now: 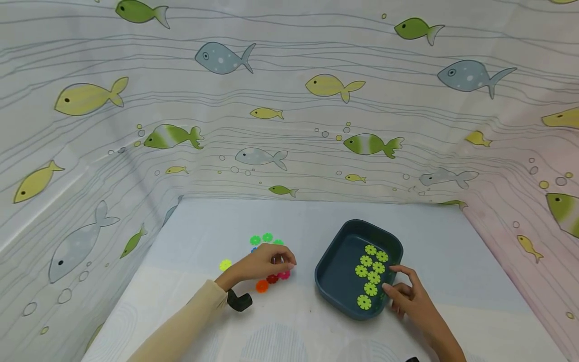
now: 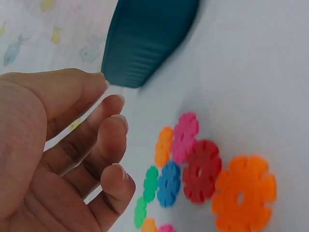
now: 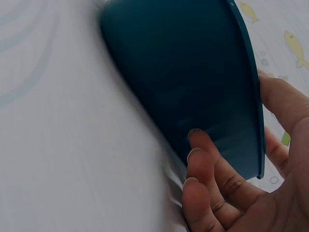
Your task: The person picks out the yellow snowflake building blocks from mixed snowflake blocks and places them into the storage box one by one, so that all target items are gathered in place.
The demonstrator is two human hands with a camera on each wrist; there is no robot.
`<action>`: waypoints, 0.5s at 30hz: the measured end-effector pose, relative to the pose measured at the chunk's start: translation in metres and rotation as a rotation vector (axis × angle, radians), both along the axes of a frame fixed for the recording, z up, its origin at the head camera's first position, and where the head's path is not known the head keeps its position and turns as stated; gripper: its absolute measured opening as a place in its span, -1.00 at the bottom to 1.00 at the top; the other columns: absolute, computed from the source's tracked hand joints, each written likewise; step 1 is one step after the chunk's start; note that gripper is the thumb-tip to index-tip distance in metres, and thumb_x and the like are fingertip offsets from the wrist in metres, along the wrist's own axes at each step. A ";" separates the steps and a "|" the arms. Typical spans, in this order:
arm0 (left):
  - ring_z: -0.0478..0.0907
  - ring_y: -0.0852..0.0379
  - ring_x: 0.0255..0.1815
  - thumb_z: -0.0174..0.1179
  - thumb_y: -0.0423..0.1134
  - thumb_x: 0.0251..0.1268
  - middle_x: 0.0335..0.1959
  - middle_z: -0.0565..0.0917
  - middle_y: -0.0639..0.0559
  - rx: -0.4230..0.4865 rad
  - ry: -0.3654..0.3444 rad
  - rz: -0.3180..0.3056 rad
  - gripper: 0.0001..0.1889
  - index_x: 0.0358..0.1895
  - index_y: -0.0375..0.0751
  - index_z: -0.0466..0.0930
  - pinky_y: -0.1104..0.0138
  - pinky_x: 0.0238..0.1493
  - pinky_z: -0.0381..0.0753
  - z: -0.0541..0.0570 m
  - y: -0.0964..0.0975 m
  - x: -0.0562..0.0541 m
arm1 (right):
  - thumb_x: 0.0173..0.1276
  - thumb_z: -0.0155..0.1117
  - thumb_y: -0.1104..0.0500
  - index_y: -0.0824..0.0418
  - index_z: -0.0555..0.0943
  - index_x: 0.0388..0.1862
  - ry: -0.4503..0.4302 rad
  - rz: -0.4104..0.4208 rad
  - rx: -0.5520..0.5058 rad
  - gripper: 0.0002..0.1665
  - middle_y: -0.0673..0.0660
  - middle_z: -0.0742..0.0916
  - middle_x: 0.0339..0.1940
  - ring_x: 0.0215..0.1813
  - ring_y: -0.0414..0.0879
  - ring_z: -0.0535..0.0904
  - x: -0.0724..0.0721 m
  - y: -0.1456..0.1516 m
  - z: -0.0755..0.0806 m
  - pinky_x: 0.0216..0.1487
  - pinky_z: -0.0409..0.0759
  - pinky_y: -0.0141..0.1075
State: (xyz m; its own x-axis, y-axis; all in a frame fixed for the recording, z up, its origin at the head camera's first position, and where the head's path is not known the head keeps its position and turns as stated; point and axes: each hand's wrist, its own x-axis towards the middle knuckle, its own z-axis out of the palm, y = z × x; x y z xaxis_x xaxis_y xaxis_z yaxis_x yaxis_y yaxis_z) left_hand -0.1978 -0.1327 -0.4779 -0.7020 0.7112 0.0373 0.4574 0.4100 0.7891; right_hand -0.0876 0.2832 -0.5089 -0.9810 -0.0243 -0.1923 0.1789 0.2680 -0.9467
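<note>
My left hand (image 1: 267,261) hovers with loosely curled fingers above a cluster of flower-shaped plastic discs, nothing visible in its grasp. Around it lie a red disc (image 2: 202,171), an orange disc (image 2: 244,193), a pink disc (image 2: 185,137), a blue disc (image 2: 169,183) and a green disc (image 1: 255,240); the hand hides part of the cluster. With its fingers on both sides of the wall, my right hand (image 1: 413,296) grips the right edge of a dark teal tray (image 1: 332,281). Several yellow flower discs (image 1: 373,277) lie inside the tray, toward its right side.
A lone yellow disc (image 1: 225,265) lies left of the cluster on the white tabletop (image 1: 289,322). Fish-printed curtains (image 1: 289,136) enclose the table at the back and both sides. A black strap piece (image 1: 239,300) sits at the left wrist.
</note>
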 end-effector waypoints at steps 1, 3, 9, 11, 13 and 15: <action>0.57 0.12 -0.38 0.29 -0.08 0.48 -0.22 0.71 0.21 -0.008 0.007 0.012 -0.82 -0.02 -0.04 0.73 0.34 -0.32 0.59 0.000 -0.003 0.000 | 0.54 0.29 0.00 -0.02 0.13 0.51 0.000 -0.001 0.000 -0.26 0.24 0.69 -0.30 -0.41 0.08 0.57 0.000 0.000 0.000 -0.44 0.59 -0.14; 0.58 0.12 -0.39 0.30 -0.06 0.47 -0.24 0.71 0.22 -0.023 0.012 0.038 -0.82 -0.02 -0.02 0.73 0.33 -0.32 0.59 0.001 -0.011 0.001 | 0.53 0.30 0.00 -0.02 0.13 0.51 -0.001 -0.002 0.000 -0.26 0.24 0.69 -0.30 -0.40 0.08 0.57 0.000 0.000 0.000 -0.43 0.59 -0.14; 0.55 0.12 -0.39 0.30 -0.08 0.47 -0.29 0.71 0.16 -0.034 0.024 0.081 -0.84 -0.05 -0.03 0.73 0.35 -0.36 0.56 0.001 -0.034 0.005 | 0.53 0.30 0.00 -0.03 0.13 0.51 -0.009 0.001 0.006 -0.26 0.25 0.69 -0.29 -0.40 0.07 0.57 -0.001 -0.001 0.000 -0.45 0.59 -0.14; 0.55 0.10 -0.39 0.30 -0.10 0.48 -0.29 0.71 0.12 -0.026 0.019 0.089 -0.84 -0.06 -0.07 0.73 0.35 -0.37 0.55 -0.001 -0.042 0.006 | 0.53 0.30 0.00 -0.03 0.13 0.51 -0.012 -0.001 0.008 -0.25 0.25 0.69 -0.29 -0.40 0.07 0.57 -0.001 -0.001 0.000 -0.45 0.59 -0.15; 0.55 0.09 -0.38 0.30 -0.12 0.47 -0.30 0.70 0.12 -0.029 0.022 0.108 -0.84 -0.06 -0.08 0.74 0.36 -0.37 0.54 -0.002 -0.050 0.008 | 0.53 0.30 -0.01 -0.03 0.13 0.51 -0.014 -0.004 0.010 -0.25 0.25 0.69 -0.30 -0.41 0.06 0.57 -0.001 -0.001 0.000 -0.45 0.59 -0.15; 0.55 0.09 -0.36 0.30 -0.12 0.47 -0.30 0.68 0.16 -0.042 0.027 0.134 -0.85 -0.07 -0.06 0.74 0.37 -0.34 0.54 -0.003 -0.057 0.009 | 0.53 0.31 0.00 -0.02 0.13 0.51 -0.011 -0.006 0.009 -0.24 0.25 0.69 -0.30 -0.41 0.06 0.57 -0.001 -0.001 0.001 -0.46 0.59 -0.15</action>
State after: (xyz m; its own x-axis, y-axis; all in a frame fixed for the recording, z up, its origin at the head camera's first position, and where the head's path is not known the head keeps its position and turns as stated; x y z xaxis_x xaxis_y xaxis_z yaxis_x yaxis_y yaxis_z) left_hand -0.1886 -0.1901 -0.4805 -0.7902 0.6121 0.0301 0.4171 0.5012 0.7582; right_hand -0.0881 0.2825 -0.5080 -0.9790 -0.0164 -0.2033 0.1911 0.2755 -0.9421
